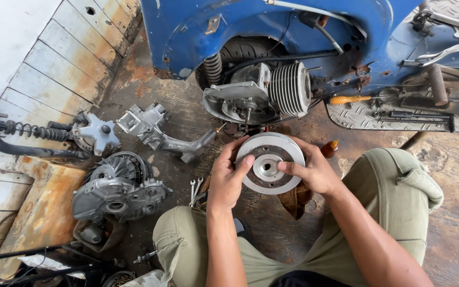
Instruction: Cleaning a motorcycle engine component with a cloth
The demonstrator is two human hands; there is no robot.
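far left: a spring strut (33, 131) lies on pale boards
floor left: an engine case (117, 191) and a small wrench (195, 190)
left hand (228, 175): grasping the metal disc (270, 162) by its left rim, thumb on its face
right hand (314, 171): grasping the disc's right rim
disc: held between the knees, just below the blue scooter (272, 32) and its finned cylinder (291, 88)

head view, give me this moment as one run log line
left hand gripping round metal disc | right hand gripping disc, thumb on hub | disc held in front of scooter engine | engine parts on floor
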